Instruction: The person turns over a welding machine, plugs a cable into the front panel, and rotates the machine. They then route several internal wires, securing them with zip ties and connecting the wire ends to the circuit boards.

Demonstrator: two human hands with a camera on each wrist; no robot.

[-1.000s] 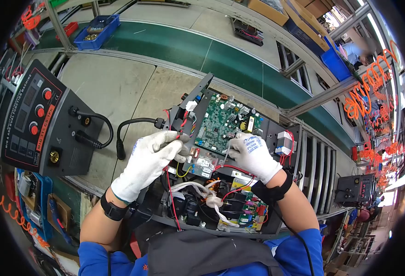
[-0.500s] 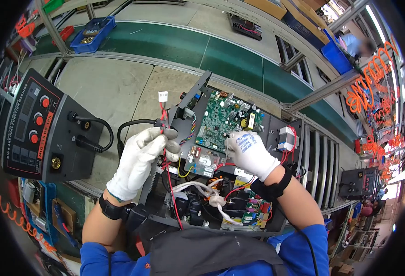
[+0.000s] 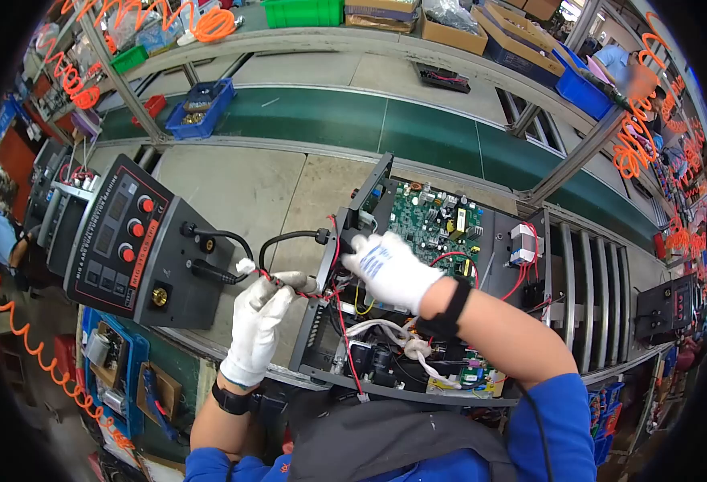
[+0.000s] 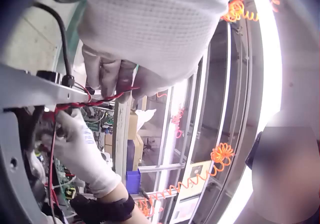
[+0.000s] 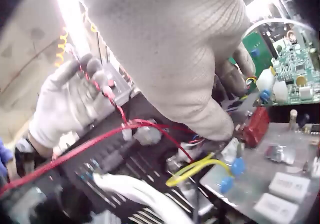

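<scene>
Head view: a grey tabletop (image 3: 233, 185) carries an opened machine frame (image 3: 498, 249) at centre, and at 9 o'clock from it a black control panel (image 3: 128, 241) with three red knobs. A green circuit board (image 3: 433, 221) stands on the frame's upper half.

The right hand (image 3: 385, 269), which a second ago sat at the board's lower edge, has crossed to the board's 9 o'clock side and now covers the upright bracket there. Its fingers curl down among the wiring, but I cannot tell whether they grip anything (the glove's back hides them in the right wrist view).

The left hand (image 3: 261, 317) has drawn away from the frame toward 8 o'clock. Its fingers (image 4: 107, 76) are closed in a pinch on a twisted red wire (image 3: 293, 287), stretched between the two hands. The wire's white plug (image 3: 246, 265), lifted above the hand half a second ago, now lies low at 10 o'clock of the left hand, near the panel's black cable (image 3: 285, 237). By my reading, the lead has been pulled free of the frame and is being led round the bracket.

Writing: white and orange lettering on the panel and blue print on the right glove are both too small to read.
</scene>
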